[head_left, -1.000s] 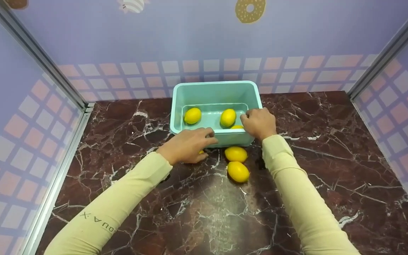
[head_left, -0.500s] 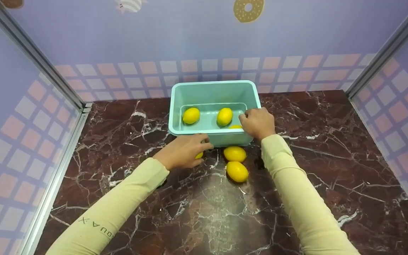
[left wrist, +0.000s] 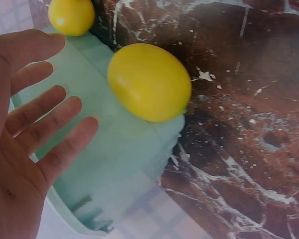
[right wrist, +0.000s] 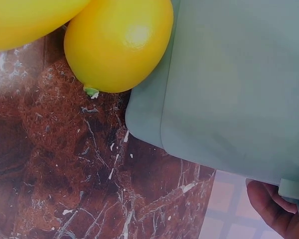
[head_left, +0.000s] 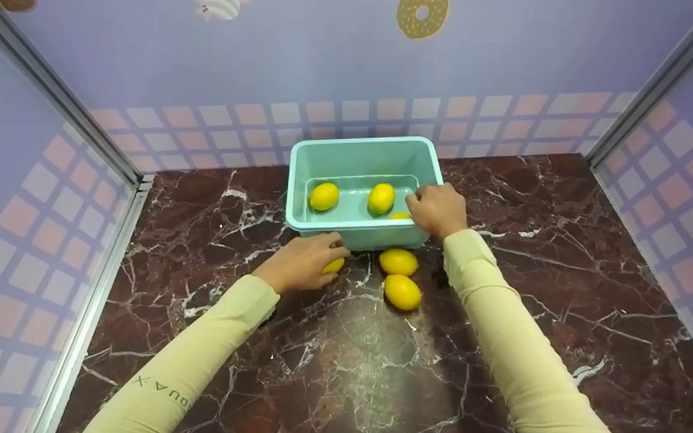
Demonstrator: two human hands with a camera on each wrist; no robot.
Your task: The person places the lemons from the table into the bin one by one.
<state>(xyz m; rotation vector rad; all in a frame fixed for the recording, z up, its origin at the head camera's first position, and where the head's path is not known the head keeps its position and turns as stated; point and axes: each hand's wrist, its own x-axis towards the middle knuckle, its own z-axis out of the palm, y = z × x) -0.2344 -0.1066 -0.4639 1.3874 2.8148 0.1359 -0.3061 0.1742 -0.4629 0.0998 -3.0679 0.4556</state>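
Observation:
A pale green bin (head_left: 358, 237) stands by the back wall, and my right hand (head_left: 441, 209) grips its right rim. In the right wrist view, curled fingers (right wrist: 269, 206) hold that rim. My left hand (head_left: 302, 261) is at the bin's front left, its fingers spread and apart from the lemon (left wrist: 149, 82) in the left wrist view. In the head view this hand partly hides that lemon (head_left: 335, 265). Inside the bin lie a left lemon (head_left: 324, 196), a middle lemon (head_left: 381, 198) and a front lemon (head_left: 399, 216), partly hidden by the front wall.
In front of the bin, one lemon (head_left: 399, 262) lies close to its wall, with a second lemon (head_left: 402, 292) nearer me. The dark marble tabletop (head_left: 346, 367) is bounded by a patterned back wall (head_left: 346, 66) and side walls.
My left hand has drawn back from the bin's front rim, leftward and toward me, so more of the lemon beside it shows. The right hand keeps its place on the rim.

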